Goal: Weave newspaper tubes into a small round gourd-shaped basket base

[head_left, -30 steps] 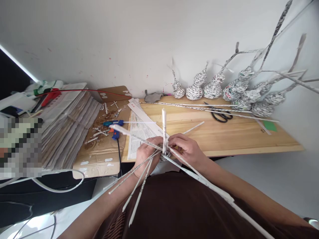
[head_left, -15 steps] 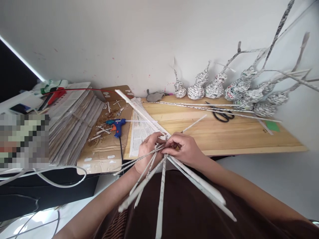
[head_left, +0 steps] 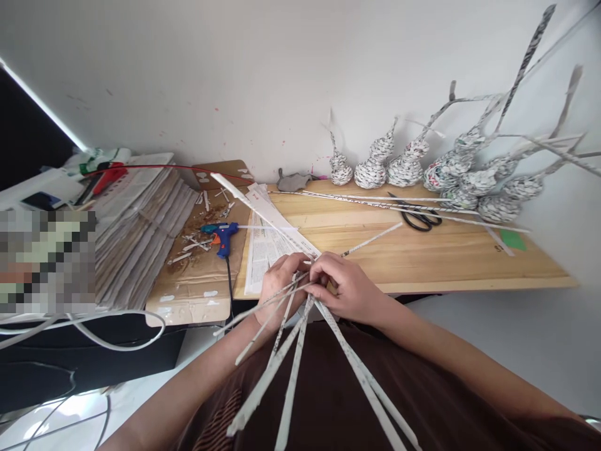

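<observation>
Several rolled newspaper sticks (head_left: pixel 291 376) fan out from a crossing point between my two hands, over my lap at the table's front edge. My left hand (head_left: pixel 282 285) is closed around the crossing from the left. My right hand (head_left: pixel 342 280), its thumb and forefinger pinched together, grips the sticks from the right. One long stick (head_left: pixel 253 210) points up and left from the hands, and a thinner one (head_left: pixel 375 240) up and right. The crossing itself is mostly hidden by my fingers.
Woven paper gourds (head_left: pixel 370 169) line the wall on the wooden table (head_left: pixel 469 263). Scissors (head_left: pixel 417 216) lie under loose paper sticks. A blue glue gun (head_left: pixel 226 239) rests on cardboard (head_left: pixel 188 304) at left, beside a newspaper stack (head_left: pixel 159 244). Printed sheets (head_left: pixel 258 260) lie behind my left hand.
The fan of sticks has turned slightly, its lower ends shifting over my lap. The stick at upper right reaches farther out. Both hands keep their hold in nearly the same place.
</observation>
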The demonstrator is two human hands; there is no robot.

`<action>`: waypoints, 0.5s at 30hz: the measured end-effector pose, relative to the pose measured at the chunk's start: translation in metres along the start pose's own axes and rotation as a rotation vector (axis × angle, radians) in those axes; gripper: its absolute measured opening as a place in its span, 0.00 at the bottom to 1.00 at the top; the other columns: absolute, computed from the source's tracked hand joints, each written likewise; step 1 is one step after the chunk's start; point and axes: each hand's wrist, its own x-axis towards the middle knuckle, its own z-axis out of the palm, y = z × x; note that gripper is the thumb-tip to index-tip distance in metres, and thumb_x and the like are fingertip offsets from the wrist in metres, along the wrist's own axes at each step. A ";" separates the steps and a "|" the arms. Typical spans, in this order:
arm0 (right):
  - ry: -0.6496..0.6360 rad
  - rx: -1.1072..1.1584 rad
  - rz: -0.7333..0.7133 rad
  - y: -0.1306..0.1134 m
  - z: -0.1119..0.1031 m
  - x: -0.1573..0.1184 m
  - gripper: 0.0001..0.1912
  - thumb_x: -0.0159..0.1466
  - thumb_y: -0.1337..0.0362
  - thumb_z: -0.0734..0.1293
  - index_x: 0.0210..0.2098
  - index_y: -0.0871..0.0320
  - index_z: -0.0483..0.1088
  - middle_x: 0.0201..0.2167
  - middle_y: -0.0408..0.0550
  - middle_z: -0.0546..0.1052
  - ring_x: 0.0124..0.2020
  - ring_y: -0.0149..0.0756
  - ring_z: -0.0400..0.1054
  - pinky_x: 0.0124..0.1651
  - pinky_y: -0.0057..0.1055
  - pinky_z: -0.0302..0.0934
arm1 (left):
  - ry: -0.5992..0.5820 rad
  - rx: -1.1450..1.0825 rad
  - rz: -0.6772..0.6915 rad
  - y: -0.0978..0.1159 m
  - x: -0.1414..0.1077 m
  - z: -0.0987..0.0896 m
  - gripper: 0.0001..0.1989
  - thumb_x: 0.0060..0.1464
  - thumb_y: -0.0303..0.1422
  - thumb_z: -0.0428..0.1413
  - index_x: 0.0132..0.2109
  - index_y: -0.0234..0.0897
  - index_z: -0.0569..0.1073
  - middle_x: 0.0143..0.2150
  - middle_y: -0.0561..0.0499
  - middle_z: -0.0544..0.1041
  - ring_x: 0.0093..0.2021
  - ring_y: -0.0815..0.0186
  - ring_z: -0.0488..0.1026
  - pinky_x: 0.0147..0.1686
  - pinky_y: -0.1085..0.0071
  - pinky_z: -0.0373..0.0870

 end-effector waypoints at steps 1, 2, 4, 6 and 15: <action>0.048 0.016 -0.002 0.001 0.001 -0.003 0.04 0.63 0.67 0.68 0.37 0.56 0.67 0.33 0.44 0.71 0.32 0.31 0.66 0.37 0.29 0.62 | 0.007 0.006 0.002 0.001 0.000 0.000 0.08 0.55 0.31 0.60 0.44 0.40 0.76 0.36 0.52 0.82 0.38 0.64 0.79 0.41 0.69 0.74; 0.108 0.040 0.012 0.002 0.003 -0.006 0.04 0.64 0.68 0.67 0.37 0.55 0.67 0.33 0.44 0.72 0.32 0.31 0.67 0.36 0.29 0.63 | 0.011 0.007 0.010 0.001 0.001 0.000 0.06 0.55 0.30 0.60 0.41 0.40 0.77 0.36 0.52 0.82 0.38 0.64 0.78 0.41 0.69 0.74; 0.234 0.125 0.103 0.006 0.008 -0.012 0.03 0.65 0.67 0.66 0.39 0.55 0.67 0.33 0.45 0.73 0.31 0.32 0.68 0.35 0.29 0.63 | 0.021 0.005 0.039 0.000 0.001 0.001 0.05 0.57 0.29 0.58 0.38 0.41 0.79 0.35 0.52 0.82 0.37 0.65 0.78 0.42 0.70 0.74; 0.337 0.269 0.229 0.011 0.013 -0.017 0.03 0.66 0.64 0.66 0.39 0.54 0.66 0.32 0.44 0.73 0.30 0.31 0.69 0.32 0.28 0.63 | 0.056 0.022 0.077 -0.003 0.001 0.003 0.07 0.57 0.26 0.57 0.38 0.41 0.79 0.35 0.53 0.81 0.37 0.66 0.78 0.43 0.70 0.74; 0.275 0.581 0.458 0.022 0.012 -0.011 0.13 0.62 0.53 0.70 0.36 0.57 0.69 0.31 0.47 0.77 0.31 0.34 0.74 0.33 0.31 0.70 | 0.066 0.015 0.193 -0.012 0.000 0.005 0.07 0.59 0.26 0.56 0.39 0.41 0.79 0.36 0.52 0.81 0.38 0.66 0.78 0.44 0.69 0.74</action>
